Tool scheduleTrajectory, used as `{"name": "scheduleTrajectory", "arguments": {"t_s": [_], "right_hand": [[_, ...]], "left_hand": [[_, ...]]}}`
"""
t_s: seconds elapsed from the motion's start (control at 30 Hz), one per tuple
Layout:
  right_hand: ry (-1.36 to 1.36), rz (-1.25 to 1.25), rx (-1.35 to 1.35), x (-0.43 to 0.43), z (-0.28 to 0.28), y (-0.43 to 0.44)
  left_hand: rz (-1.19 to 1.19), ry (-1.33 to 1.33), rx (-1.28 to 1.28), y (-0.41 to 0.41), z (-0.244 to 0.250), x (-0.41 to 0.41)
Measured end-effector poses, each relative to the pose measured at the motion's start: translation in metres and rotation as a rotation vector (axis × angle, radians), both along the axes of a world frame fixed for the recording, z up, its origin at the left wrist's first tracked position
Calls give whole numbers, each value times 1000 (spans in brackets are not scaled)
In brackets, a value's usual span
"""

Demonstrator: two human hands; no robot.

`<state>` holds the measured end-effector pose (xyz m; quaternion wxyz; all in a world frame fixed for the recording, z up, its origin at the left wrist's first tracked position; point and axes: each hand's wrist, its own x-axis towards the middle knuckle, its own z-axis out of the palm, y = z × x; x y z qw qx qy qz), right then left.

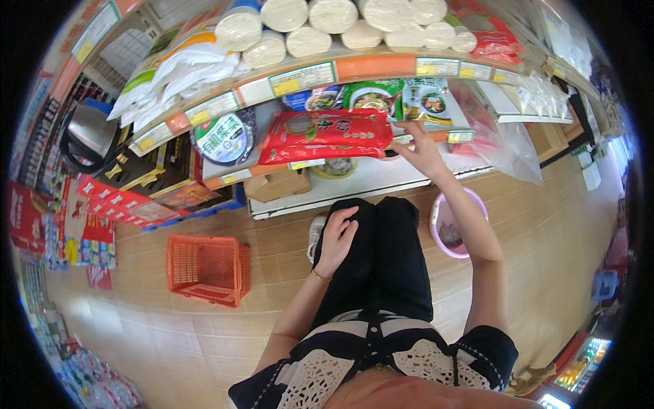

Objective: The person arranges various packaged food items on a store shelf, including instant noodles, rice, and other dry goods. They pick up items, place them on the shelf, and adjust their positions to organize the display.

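My right hand (419, 151) reaches to the lower shelf, thumb and fingers apart at the right end of stacked red plastic food packages (327, 130). Whether the fingertips touch the packages, I cannot tell. Behind them lie a green instant-food packet (373, 97) and a white packet (428, 102), each with a bowl pictured on it. To the packages' left stands a round, film-wrapped instant-food bowl (225, 137). Over my black-trousered thigh is my left hand (337, 240), holding nothing, its fingers loosely bent.
Overhead, a shelf with price labels (301, 79) carries wrapped white rolls (334, 15). An orange shopping basket (207, 271) stands on the wooden-look floor at my left. A pink-rimmed bin (442, 225) is by my right arm. Stacked boxes (148, 174) and an electric kettle (92, 135) are farther left.
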<state>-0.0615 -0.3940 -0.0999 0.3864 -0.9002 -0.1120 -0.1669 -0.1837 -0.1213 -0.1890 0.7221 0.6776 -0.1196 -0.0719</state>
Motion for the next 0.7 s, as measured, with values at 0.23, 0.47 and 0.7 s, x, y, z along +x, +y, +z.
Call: {"name": "scheduleTrajectory", "arguments": {"t_s": [0.23,0.47,0.7], "right_hand": [[-110,-11,-481,37,-34,35],[-295,52,-378,45,-19,49],[-582,-28,-81,-37,56,69]], "left_hand": [[51,72,-47,14,-10,2],[-14,244,-220,17,-24,19],[-240,624,-1460,25,-19,87]]}}
